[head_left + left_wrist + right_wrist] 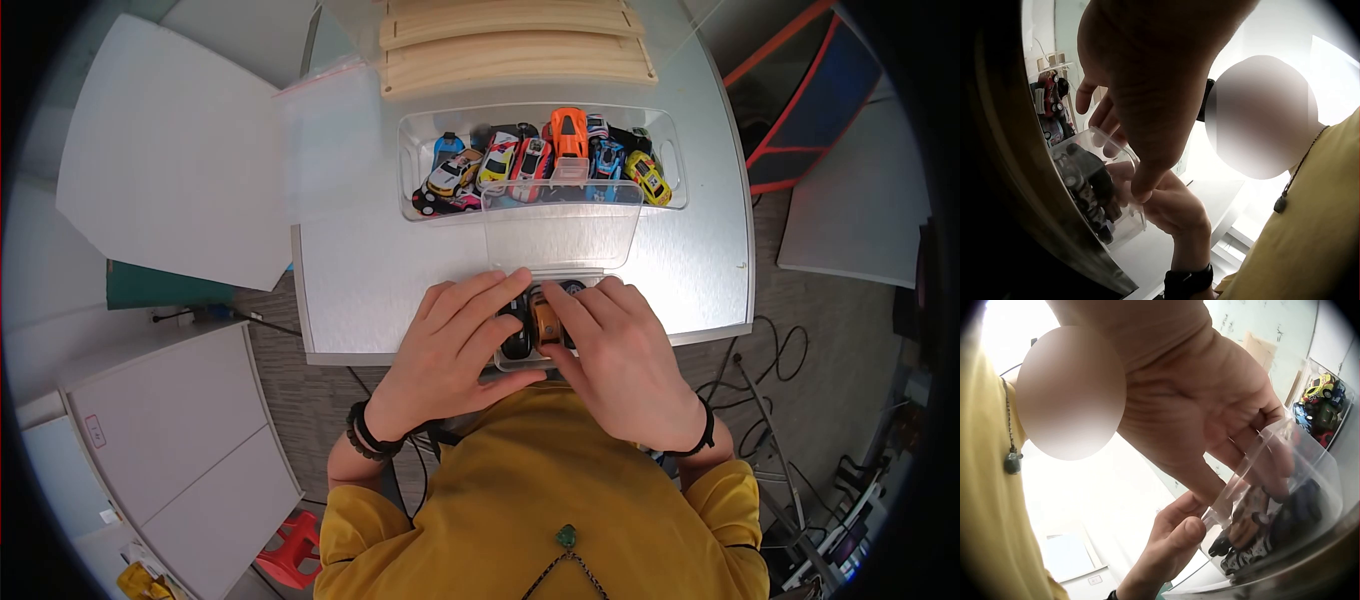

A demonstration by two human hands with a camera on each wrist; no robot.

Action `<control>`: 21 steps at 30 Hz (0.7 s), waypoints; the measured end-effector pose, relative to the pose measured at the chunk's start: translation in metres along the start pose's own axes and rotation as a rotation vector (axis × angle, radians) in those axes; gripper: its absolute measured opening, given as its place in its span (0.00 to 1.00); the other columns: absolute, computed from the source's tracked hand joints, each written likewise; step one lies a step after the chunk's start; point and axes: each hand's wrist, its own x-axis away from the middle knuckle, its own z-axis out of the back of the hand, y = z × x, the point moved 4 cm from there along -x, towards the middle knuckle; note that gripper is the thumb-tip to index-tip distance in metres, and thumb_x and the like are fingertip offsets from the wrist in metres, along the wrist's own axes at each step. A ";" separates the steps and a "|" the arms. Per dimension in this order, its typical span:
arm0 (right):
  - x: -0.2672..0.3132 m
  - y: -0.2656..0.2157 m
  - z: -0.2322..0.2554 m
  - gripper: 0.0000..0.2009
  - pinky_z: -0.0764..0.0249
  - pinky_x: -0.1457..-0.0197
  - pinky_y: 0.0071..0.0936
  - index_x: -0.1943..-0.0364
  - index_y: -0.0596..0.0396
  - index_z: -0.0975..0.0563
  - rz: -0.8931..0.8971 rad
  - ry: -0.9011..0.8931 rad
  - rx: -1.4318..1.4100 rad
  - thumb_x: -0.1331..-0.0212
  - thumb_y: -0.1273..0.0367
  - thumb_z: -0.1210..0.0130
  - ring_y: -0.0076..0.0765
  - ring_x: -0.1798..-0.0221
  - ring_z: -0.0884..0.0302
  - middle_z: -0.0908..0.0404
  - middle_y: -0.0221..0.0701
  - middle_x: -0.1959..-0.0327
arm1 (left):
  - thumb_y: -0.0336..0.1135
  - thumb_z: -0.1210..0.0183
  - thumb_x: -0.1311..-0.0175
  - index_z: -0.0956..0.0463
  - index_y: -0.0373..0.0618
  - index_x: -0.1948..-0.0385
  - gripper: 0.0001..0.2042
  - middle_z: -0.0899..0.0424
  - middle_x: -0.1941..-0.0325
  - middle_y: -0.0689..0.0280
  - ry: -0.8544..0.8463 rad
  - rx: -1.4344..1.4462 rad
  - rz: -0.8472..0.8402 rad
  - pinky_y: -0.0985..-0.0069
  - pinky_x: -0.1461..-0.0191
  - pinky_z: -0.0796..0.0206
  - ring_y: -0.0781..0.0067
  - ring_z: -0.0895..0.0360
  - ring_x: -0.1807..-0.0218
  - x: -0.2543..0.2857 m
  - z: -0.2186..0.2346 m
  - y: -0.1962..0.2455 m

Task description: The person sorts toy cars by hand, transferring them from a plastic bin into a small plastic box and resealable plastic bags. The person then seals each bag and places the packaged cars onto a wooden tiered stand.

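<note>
On the near edge of the table stands a small clear plastic box [505,366] with its hinged lid [565,240] swung back. Toy cars lie inside: an orange-brown one [545,322] in the middle and a black one [515,340] to its left. My right hand [628,355] reaches into the box and pinches the orange-brown car between thumb and fingers. My left hand [450,335] rests over the box's left side, fingers extended above the black car and thumb near the front rim. Part of the contents is hidden under the hands.
Behind the small box, a long clear bin [410,190] holds several toy cars, among them an orange one [569,135] and a yellow one [648,178]. Wooden trays [515,65] stand at the back of the table. A clear plastic bag [330,140] lies at the left.
</note>
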 end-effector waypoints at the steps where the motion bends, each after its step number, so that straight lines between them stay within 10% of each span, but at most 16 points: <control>1: 0.000 0.000 0.000 0.28 0.26 0.46 0.42 0.38 0.74 0.23 0.004 -0.014 0.001 0.42 0.71 0.31 0.50 0.53 0.25 0.22 0.42 0.62 | 0.49 0.19 0.47 0.22 0.44 0.56 0.26 0.21 0.25 0.55 -0.001 0.001 0.002 0.59 0.40 0.29 0.52 0.21 0.32 0.000 0.000 0.000; 21: -0.003 -0.001 -0.003 0.27 0.24 0.47 0.33 0.41 0.72 0.21 0.052 -0.039 0.170 0.49 0.73 0.34 0.42 0.54 0.21 0.19 0.38 0.61 | 0.48 0.17 0.51 0.17 0.47 0.52 0.27 0.20 0.26 0.58 -0.026 -0.026 0.009 0.59 0.32 0.28 0.50 0.23 0.29 0.000 -0.001 0.002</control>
